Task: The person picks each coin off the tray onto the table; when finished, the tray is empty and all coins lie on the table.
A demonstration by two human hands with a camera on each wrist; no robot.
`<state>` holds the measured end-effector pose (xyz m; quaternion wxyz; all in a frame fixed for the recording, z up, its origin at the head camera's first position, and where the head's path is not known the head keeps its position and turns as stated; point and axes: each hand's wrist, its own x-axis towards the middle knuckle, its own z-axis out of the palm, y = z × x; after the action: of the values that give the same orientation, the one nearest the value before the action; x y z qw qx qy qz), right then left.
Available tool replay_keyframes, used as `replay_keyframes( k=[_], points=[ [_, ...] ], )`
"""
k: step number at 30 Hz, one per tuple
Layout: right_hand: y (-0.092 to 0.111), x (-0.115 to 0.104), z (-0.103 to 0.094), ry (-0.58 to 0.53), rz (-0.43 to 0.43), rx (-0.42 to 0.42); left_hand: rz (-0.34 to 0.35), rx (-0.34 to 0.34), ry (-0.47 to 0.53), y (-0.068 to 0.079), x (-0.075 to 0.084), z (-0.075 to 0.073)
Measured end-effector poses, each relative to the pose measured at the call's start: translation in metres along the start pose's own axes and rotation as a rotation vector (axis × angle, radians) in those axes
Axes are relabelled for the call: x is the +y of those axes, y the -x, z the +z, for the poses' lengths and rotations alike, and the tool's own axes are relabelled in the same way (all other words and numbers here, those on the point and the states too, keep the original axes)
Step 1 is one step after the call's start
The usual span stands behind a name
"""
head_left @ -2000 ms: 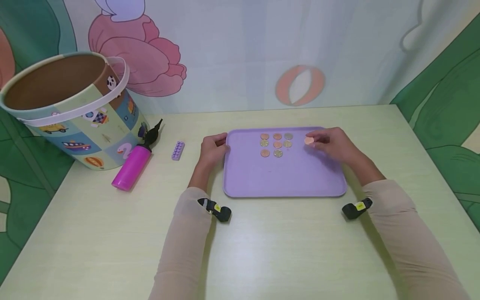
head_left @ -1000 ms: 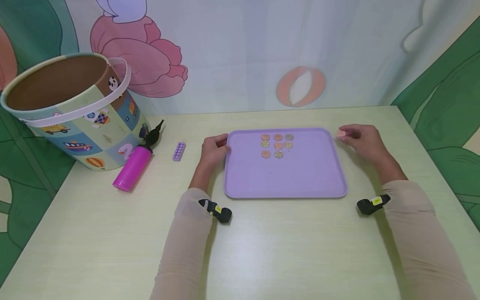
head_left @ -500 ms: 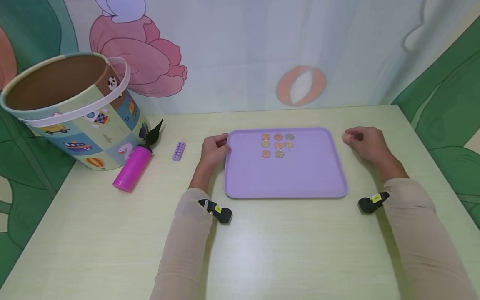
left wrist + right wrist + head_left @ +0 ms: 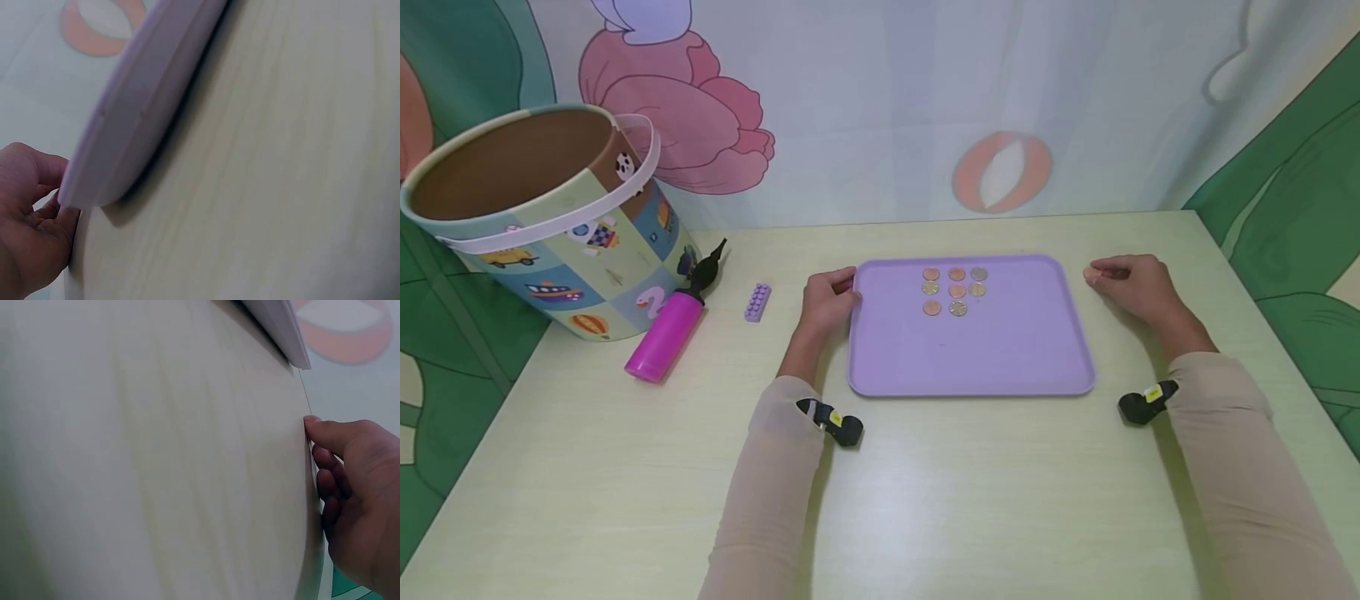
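Observation:
A purple tray (image 4: 972,350) lies flat on the table, and several copper, silver and gold coins (image 4: 957,291) sit in short rows near its far side. My left hand (image 4: 827,304) grips the tray's left rim, thumb and fingers at its edge; the left wrist view shows the hand (image 4: 34,219) at the tray's corner. To the right of the tray, my right hand (image 4: 1131,287) is low at the table with a copper coin pinched at its fingertips, mostly hidden. In the right wrist view, the thumb and curled fingers of this hand (image 4: 362,487) meet the tabletop, and the coin cannot be made out.
On the left stands a large patterned bucket (image 4: 617,275) with a white handle. A magenta pump (image 4: 666,333) with a black nozzle lies before it, and a small purple toy brick (image 4: 757,302) is nearer the tray. A printed curtain (image 4: 865,108) hangs behind the table.
Carrying a copper coin, my right hand has moved right from above the tray to the table beside it, then lowered slightly. My left hand and the other coins have stayed put.

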<state>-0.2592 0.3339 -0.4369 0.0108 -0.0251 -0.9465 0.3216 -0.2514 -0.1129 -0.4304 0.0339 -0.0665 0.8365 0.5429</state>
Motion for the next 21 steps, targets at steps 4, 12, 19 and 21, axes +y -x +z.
replay_keyframes(
  k=[4,12,19,21],
  points=[
    [-0.0007,0.0001,0.0002,0.001,0.022,-0.019,-0.003,-0.001,0.002,-0.0001,-0.0006,-0.0001],
    [0.0002,-0.0037,-0.001,-0.023,0.036,-0.038,-0.008,-0.005,0.007,-0.0008,-0.0012,0.0003],
    [-0.0002,-0.0017,-0.002,-0.027,0.026,-0.039,-0.007,-0.002,-0.007,-0.0001,-0.0001,-0.0001],
    [-0.0004,-0.0016,-0.0018,-0.023,0.019,-0.036,-0.006,-0.003,-0.007,0.0001,-0.0001,-0.0002]
  ],
)
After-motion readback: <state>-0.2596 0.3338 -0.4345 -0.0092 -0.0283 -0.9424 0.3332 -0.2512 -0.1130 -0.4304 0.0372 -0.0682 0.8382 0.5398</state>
